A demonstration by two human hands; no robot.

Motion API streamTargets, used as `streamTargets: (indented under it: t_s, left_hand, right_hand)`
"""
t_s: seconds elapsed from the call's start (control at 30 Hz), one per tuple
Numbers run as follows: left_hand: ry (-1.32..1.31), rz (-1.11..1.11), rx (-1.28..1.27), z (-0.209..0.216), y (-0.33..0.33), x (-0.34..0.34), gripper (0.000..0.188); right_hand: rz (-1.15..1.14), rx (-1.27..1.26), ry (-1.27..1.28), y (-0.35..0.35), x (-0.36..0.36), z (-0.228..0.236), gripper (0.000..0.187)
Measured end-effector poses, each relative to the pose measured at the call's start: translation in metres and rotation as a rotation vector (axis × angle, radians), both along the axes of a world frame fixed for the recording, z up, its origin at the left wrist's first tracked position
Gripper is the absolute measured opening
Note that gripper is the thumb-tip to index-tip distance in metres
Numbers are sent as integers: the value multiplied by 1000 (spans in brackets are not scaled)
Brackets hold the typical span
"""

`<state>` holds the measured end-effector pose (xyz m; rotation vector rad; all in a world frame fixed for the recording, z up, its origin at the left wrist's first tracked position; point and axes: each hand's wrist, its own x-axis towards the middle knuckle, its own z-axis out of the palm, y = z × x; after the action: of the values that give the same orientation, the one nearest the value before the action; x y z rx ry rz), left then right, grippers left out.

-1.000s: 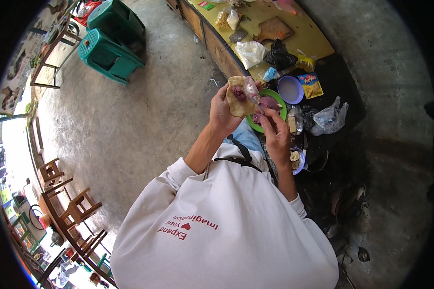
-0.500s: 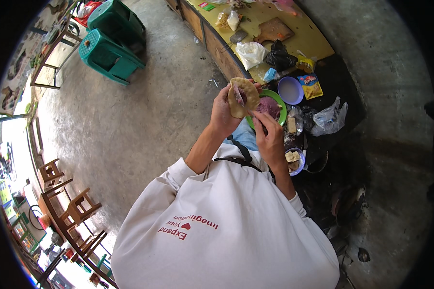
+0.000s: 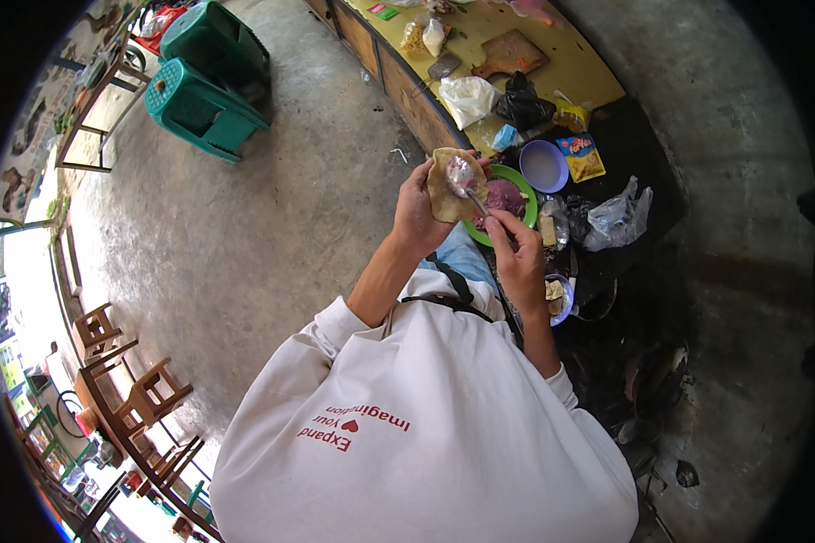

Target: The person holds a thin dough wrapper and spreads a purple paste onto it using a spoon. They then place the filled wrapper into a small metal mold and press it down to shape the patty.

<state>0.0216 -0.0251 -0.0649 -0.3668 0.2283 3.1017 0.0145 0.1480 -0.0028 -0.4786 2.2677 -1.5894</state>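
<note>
My left hand [image 3: 412, 215] holds up a flat, pale round of dough [image 3: 444, 206], with its fingers behind and along the edge. A metal spoon [image 3: 460, 174] lies against the dough's face, its bowl shiny and some purple paste around it. The spoon's thin handle runs into the pinched fingers of my right hand [image 3: 521, 258]. Just behind the dough, partly hidden by it, is a green bowl [image 3: 532, 210] with a mound of purple paste [image 3: 505, 196].
Beside the green bowl stand a purple bowl [image 3: 559, 157] of cloudy liquid, a yellow packet [image 3: 581, 157] and a clear plastic bag [image 3: 620, 217]. A smaller bowl [image 3: 567, 306] holds pale pieces. A cutting board [image 3: 512, 56] lies on the yellow tabletop [image 3: 580, 77]. Green stools [image 3: 204, 109] stand left.
The spoon's bowl has turned so that its shiny round side shows against the dough. My right hand has shifted slightly right and down; my left hand stays nearly still.
</note>
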Motion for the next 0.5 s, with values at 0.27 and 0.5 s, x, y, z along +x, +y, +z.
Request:
streamTargets:
  t_s: [0.27,0.5]
  left_hand:
    - [26,-8,9,1,1,4,54]
    - [-60,30,-21,9,2,1,46]
  right_hand:
    - [-33,-75,-41,-5,-10,-9,25]
    - [-3,28,-12,-10,-4,-23,23]
